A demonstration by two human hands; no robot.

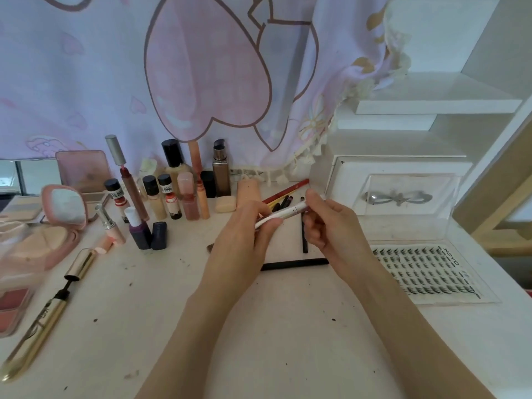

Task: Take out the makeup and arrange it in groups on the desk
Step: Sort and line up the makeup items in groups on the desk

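Both hands meet mid-frame over the white desk [259, 326]. Left hand [244, 237] grips the lower end of a white pen-shaped makeup stick [283, 216], fingers curled round it; right hand [325, 223] pinches its upper end, near a purplish band. Stick is tilted, held above the desk, not touching it.

Lower left: gold mascara tube [31, 338] lying open, wand out, its gold cap [80, 264] just beyond. Left edge: blush palette [11, 306], partly cut off. Right of frame: false lash tray [423, 272] lying flat.

Under and behind the hands: black pencils [293, 264] lying flat, one across, one upright in frame; a red pencil [285, 191] farther back with more dark ones, partly hidden.

Left middle: open pink compact with mirror [64, 205], dark purple bottle [139, 228] with white top. Behind: cluster of small black-capped bottles [157, 197], lip gloss tubes, tall brown pump bottle [221, 171]. Right rear: clear box [403, 203] with silver bow. Back: pink heart-print cloth [201, 76].
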